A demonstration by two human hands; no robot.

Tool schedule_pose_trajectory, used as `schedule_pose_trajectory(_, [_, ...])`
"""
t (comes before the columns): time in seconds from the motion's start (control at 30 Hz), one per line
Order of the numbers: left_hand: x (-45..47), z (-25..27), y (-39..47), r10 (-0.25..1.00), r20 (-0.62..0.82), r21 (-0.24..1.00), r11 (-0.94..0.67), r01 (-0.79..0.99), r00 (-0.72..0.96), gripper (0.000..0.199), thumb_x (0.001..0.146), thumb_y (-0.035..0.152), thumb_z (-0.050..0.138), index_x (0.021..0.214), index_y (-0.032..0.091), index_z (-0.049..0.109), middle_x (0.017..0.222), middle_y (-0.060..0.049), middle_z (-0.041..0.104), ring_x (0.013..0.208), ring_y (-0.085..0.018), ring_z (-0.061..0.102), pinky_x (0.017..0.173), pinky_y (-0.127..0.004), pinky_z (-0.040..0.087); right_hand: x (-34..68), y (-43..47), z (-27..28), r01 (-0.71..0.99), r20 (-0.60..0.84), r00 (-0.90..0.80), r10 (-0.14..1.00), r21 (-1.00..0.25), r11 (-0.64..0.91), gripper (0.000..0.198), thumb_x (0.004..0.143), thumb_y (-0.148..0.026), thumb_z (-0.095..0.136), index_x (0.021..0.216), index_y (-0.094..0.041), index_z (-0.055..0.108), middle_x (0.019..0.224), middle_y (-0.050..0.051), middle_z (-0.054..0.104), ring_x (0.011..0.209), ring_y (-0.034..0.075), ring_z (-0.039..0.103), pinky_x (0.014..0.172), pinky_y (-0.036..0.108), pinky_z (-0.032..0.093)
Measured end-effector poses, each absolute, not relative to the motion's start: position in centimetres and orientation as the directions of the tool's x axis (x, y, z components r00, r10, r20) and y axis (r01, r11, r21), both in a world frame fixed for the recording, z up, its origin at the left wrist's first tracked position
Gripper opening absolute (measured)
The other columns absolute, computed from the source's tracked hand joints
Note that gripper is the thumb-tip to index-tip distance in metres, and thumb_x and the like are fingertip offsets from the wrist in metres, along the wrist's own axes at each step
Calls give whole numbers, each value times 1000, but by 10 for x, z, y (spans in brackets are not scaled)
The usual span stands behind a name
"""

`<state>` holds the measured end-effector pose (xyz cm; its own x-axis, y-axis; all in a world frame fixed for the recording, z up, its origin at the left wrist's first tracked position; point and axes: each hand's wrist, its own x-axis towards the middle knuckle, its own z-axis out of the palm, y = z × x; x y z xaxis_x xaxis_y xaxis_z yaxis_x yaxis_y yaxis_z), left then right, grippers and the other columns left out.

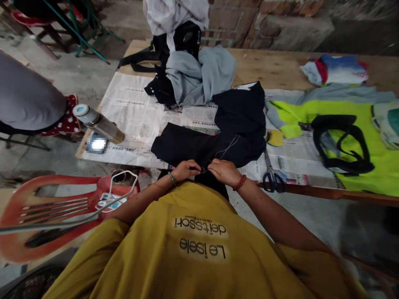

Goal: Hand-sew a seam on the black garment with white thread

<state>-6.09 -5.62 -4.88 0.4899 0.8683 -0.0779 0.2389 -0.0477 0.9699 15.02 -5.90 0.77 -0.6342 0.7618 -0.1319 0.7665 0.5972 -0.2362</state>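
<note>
Newspaper point(124, 95) is lining the wooden table point(274, 70), presumably for cleanliness, and supporting a dark garment point(240, 116), whose near edge the left hand point(184, 169) and right hand point(226, 172) are pinching beside white thread point(229, 146), apparently for steadiness, while blue-handled scissors point(270, 170) are lying right of that garment, seemingly for reach.

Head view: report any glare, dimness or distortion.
In the head view, a pixelated patch beside the bottle shows glaring white; in the head view, dim light leaves the dark garment with little fold detail; in the head view, the orange chair looks stretched near the left edge.
</note>
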Motion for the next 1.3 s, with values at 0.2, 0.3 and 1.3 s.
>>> schedule_pose_trajectory(0.2, [-61,-48,-56,877,-110,973,0,230,467,9,70,22,69,77,16,70,79,-1,63,75,-11,58,76,-24,45,160,-60,16,760,110,-637,763,-80,645,34,93,-21,35,87,-20,68,78,5,61,69,14,52,69,28,34])
schedule_pose_trajectory(0.3, [-61,-47,-57,885,-125,971,17,238,448,8,69,19,69,76,15,70,79,-1,63,76,-11,58,77,-24,45,166,-47,20,756,196,-638,744,-20,654,33,93,-20,34,88,-19,67,74,5,60,69,15,51,68,29,33])
schedule_pose_trajectory(1.3, [-61,-44,-57,888,-185,969,93,229,421,9,68,19,70,75,15,69,79,-1,62,77,-12,57,77,-25,43,252,101,170,988,490,-76,868,152,1,40,94,-35,35,108,-3,55,115,24,47,107,29,46,79,44,30])
